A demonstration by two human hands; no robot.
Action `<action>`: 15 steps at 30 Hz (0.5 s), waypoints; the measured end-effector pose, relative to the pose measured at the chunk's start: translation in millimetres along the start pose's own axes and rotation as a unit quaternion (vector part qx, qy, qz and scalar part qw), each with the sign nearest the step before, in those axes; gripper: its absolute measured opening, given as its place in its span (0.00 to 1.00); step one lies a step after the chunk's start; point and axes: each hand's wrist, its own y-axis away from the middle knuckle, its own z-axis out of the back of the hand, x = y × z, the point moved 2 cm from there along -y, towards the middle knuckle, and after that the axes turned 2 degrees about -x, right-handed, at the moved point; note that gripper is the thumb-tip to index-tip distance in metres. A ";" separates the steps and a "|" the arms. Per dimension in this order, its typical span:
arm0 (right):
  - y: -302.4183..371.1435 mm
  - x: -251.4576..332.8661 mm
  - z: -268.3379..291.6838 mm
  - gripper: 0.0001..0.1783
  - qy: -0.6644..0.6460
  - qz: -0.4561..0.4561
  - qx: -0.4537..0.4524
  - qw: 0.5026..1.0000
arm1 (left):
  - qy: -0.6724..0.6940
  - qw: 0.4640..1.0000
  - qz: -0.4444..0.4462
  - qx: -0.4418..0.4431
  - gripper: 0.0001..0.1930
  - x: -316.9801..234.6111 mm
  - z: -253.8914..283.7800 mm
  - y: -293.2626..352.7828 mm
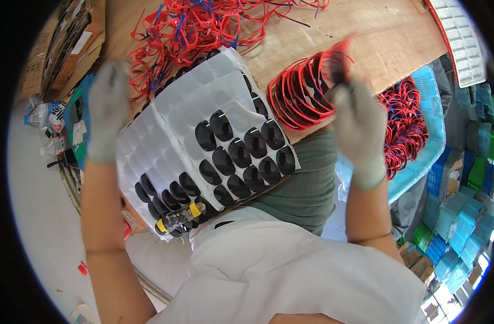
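My gloved right hand [360,124] is at the right end of a row of red-framed sunglasses [301,89] standing on the table. Its fingers close on a pair of red sunglasses [340,58], smeared by motion. At the left, my gloved left hand [107,110] is raised beside a tangled heap of red and blue glasses frames [187,32]; its fingers are too blurred to read. Between the hands, a white lens tray [174,121] lies tilted, with several dark lenses [239,153] in its near part. White sheets cover its far part.
A worn black tool handle with yellow bands [181,217] lies on the tray's near edge. To the right, a light-blue crate [431,116] holds many red frames. Folded cardboard [69,48] stands at the far left, and a white moulded tray [460,43] at the far right.
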 end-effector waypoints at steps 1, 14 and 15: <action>-19.9 -28.5 4.5 0.08 0.057 0.028 -0.074 0.995 | -0.063 0.995 -0.022 -0.070 0.19 46.9 1.2 -37.9; -43.5 -101.0 -18.8 0.14 0.034 -0.030 0.157 0.987 | -0.316 0.924 0.138 0.163 0.25 184.4 -39.6 -62.8; -44.1 -98.6 -18.6 0.14 0.054 -0.032 0.158 0.985 | -0.207 0.945 0.209 0.146 0.26 182.2 -34.3 -56.8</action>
